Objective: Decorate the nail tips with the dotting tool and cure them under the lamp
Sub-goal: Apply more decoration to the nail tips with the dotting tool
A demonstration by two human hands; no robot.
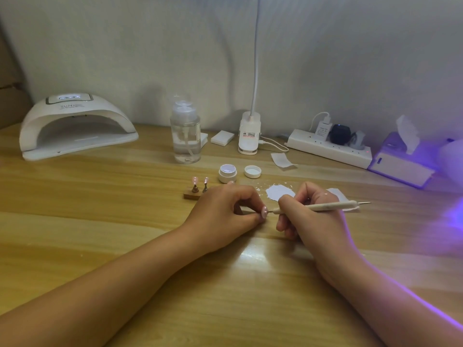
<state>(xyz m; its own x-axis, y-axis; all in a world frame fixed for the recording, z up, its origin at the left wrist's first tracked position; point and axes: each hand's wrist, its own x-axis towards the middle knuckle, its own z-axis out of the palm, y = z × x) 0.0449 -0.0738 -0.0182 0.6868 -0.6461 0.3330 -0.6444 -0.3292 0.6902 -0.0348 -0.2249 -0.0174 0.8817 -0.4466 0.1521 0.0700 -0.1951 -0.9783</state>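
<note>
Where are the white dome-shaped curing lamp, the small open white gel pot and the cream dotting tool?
white dome-shaped curing lamp (75, 116): head view, on its arched shell.
small open white gel pot (227, 177): head view, on its side wall.
cream dotting tool (325, 206): head view, mid-shaft.

2 forearms converge; left hand (225, 214) pinches a nail tip (264, 212), right hand (309, 227) (fingers curled) grips the dotting tool (325, 206).

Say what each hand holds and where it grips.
Left hand pinches a pink nail tip at its base, between thumb and forefinger. Right hand grips the dotting tool near its working end, like a pen.
</note>
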